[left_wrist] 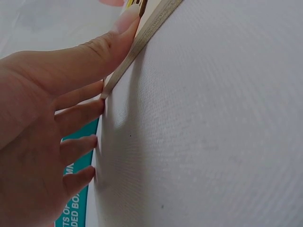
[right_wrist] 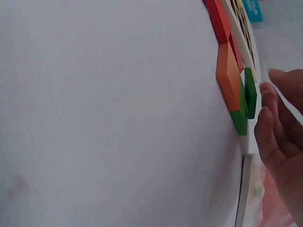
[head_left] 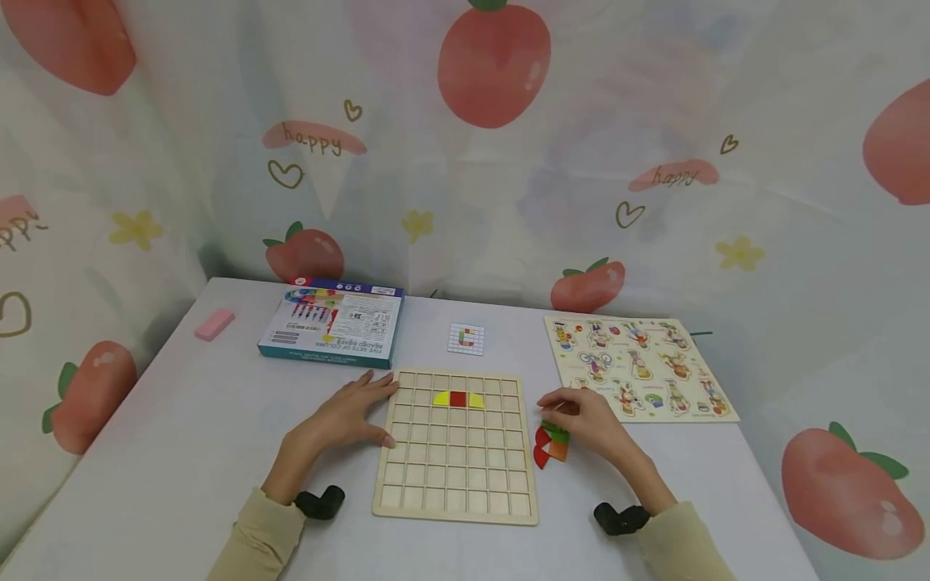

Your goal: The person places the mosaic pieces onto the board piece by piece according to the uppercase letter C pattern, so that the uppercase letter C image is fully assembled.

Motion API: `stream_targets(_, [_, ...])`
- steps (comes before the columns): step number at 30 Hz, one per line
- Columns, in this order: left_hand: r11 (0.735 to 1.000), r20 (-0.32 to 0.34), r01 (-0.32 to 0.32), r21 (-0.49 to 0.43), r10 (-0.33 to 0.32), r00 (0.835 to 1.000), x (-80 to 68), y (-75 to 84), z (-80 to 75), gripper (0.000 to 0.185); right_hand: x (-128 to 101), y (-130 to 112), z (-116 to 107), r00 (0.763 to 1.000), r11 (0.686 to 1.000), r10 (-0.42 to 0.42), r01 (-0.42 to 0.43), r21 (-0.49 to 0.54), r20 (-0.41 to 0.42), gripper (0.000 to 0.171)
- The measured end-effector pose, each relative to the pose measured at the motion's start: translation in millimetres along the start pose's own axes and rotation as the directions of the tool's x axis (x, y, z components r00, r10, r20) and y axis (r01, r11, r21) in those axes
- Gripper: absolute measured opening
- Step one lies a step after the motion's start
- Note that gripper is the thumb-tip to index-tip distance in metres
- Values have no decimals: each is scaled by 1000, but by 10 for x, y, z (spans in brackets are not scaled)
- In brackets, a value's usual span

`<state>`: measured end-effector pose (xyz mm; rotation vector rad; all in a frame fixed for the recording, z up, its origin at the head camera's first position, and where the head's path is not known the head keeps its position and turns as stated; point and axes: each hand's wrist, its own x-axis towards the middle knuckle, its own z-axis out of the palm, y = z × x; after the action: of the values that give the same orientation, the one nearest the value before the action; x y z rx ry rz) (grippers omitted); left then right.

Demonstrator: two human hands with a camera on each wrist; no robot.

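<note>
Board: left hand [head_left: 347,415], fingers flat, steadies wooden grid board [head_left: 456,492] at its left edge.
Pick: right hand [head_left: 587,415], fingers loosely open and holding nothing, hovers over green piece [head_left: 558,432]; pinch it by the sides.

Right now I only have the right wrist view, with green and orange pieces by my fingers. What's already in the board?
Observer: In the second row of the board, two yellow pieces flank a red square.
Operator: Where's the left hand?
Observer: The left hand lies flat against the board's left edge.
Operator: Anything behind the board?
Observer: A small pattern card, with a blue box to its left.
</note>
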<state>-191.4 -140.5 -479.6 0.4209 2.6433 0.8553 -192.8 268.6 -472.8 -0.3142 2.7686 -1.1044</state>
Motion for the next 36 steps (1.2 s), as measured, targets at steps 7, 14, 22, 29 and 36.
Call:
stream_targets(7, [1000, -4, -9, -3, 9, 1000, 1, -15, -11, 95, -18, 64, -54, 999, 999, 39, -40, -34, -17, 17])
stream_targets(14, [1000, -10, -15, -7, 15, 1000, -3, -23, -17, 95, -17, 60, -76, 999, 999, 43, -42, -30, 21, 23])
stream_targets(22, [1000, -12, -15, -4, 15, 1000, 9, -30, -9, 95, 22, 46, -48, 998, 996, 39, -36, -84, 44, 21])
stream_targets(29, [1000, -5, -14, -5, 14, 1000, 23, -24, 2, 96, 16, 21, -43, 998, 993, 50, -45, -109, 49, 18])
stream_targets(36, [1000, -4, -2, -5, 2, 1000, 14, -27, 14, 95, 6, 1, 6, 999, 994, 29, -25, -105, 32, 13])
